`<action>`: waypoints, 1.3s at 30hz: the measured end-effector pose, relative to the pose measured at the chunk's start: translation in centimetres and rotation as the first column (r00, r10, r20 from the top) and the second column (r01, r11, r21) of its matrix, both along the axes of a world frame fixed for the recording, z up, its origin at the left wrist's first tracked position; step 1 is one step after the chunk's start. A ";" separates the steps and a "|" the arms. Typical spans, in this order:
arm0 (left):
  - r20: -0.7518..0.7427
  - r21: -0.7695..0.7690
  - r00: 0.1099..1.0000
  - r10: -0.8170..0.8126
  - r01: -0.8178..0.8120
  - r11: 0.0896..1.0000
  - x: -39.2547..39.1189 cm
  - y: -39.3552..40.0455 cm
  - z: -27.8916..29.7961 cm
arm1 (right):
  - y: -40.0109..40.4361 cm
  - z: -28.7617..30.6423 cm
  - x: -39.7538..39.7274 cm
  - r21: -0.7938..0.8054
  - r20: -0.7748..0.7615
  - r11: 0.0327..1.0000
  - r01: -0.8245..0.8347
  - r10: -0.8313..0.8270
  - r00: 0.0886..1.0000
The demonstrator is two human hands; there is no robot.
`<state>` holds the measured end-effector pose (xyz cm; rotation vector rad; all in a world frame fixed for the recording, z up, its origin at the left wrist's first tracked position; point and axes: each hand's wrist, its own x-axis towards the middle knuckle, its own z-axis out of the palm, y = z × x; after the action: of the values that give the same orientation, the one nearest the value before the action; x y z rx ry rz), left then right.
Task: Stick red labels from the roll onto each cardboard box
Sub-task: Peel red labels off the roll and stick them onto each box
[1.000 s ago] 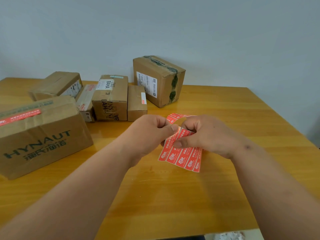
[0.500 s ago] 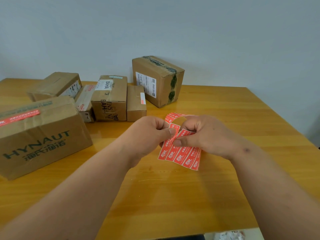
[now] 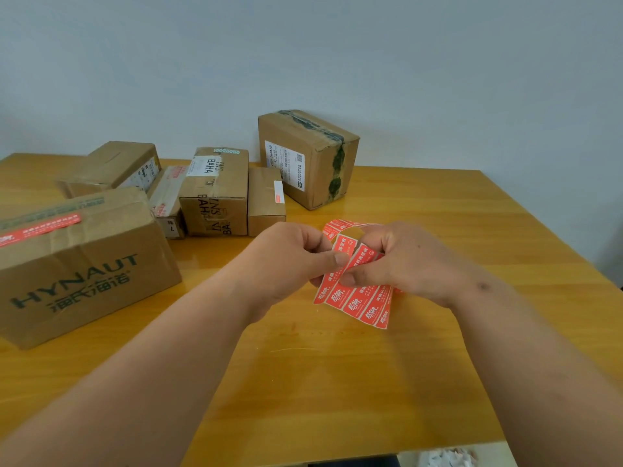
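Fingers (image 3: pixel 337 259) of both hands pinch the red label strip (image 3: pixel 357 299).

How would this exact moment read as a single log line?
stage: peeling label | left hand: pinches label | right hand: holds red label roll | HYNAUT box: labelled | table: six boxes

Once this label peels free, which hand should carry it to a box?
Left, probably. The left hand already pinches the lifting label's edge and is nearer the boxes, which all stand on the table's left and far side. The right hand grips the label strip, so it should keep holding that.
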<state>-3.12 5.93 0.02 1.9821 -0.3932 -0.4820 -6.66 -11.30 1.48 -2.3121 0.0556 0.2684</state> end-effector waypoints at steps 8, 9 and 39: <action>-0.032 -0.020 0.998 0.049 -0.049 0.999 0.0 -0.1 -0.4 | 0.2 0.0 -0.2 -0.023 0.037 1.000 0.009 -0.009 0.999; -0.037 -0.025 0.998 0.051 -0.052 0.998 0.0 -0.1 -0.5 | 0.3 0.0 -0.2 -0.031 0.044 0.999 0.011 -0.009 0.999; -0.026 -0.002 0.997 0.079 -0.079 0.997 -0.1 -0.4 -0.3 | -0.1 0.0 0.1 -0.018 -0.063 1.000 -0.021 0.020 0.998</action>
<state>-3.22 5.52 -0.26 1.9784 -0.2981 -0.4569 -6.58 -11.36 1.48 -2.3232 0.0665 0.3518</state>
